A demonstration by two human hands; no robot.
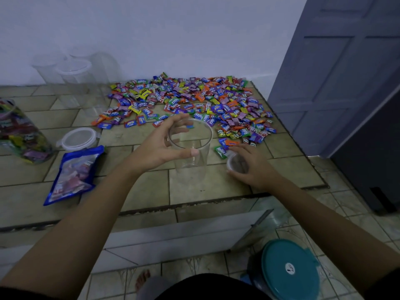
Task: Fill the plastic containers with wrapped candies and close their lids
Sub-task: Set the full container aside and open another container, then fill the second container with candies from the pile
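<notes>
A clear, empty plastic container (191,163) stands upright on the tiled counter (140,191). My left hand (162,144) grips its rim, thumb on the near side and fingers on the far side. Just right of it, my right hand (251,167) holds a small clear cup (237,164) low on the counter, at the near edge of the candy. A wide heap of wrapped candies (194,102) in many colours covers the counter behind both hands. A round lid (79,138) lies flat at the left.
A jar filled with candies (21,135) stands at the far left, a blue candy bag (74,176) beside it. Empty clear containers (75,81) stand against the back wall. A door (335,72) is at the right; a teal-lidded bucket (290,269) sits on the floor.
</notes>
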